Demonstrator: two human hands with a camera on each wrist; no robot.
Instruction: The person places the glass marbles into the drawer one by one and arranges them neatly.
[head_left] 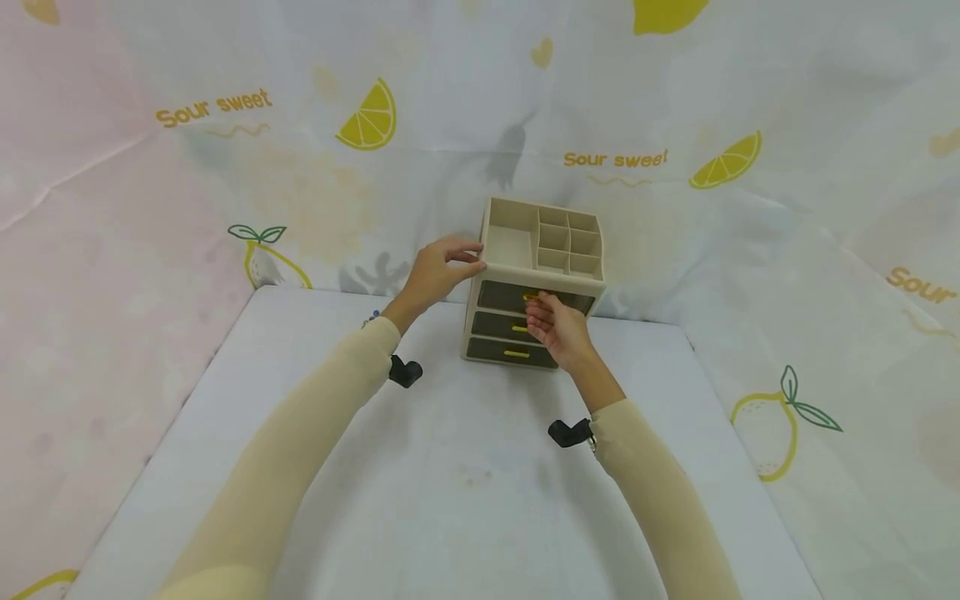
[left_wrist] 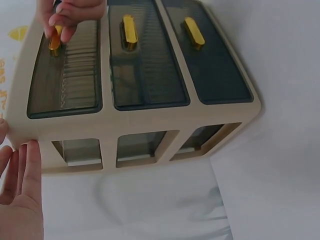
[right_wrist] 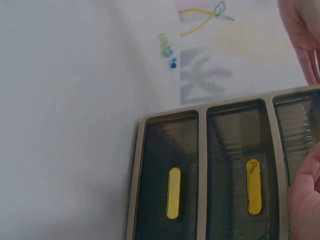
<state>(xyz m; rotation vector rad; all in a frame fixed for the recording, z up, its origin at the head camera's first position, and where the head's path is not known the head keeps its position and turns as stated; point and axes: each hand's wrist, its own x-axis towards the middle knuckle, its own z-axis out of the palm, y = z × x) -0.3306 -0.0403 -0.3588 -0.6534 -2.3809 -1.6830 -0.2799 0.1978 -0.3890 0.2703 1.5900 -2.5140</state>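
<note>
Drawer unit (head_left: 534, 283) stood at the table's (head_left: 450, 483) far edge; left hand (head_left: 435, 271) braced its top-left corner, fingers straight; right hand (head_left: 558, 327) pinched top drawer's yellow handle (left_wrist: 55, 40), all 3 drawers closed

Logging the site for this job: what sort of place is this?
Probably a staged tabletop recording booth, not a lived-in room: a white table enclosed by lemon-print "Sour sweet" cloth, with a lone beige drawer organizer handled by left hand and right hand.

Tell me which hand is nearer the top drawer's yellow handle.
Right. The right hand pinches the top drawer's yellow handle; the left hand rests against the organizer's upper left edge, away from that handle.
</note>
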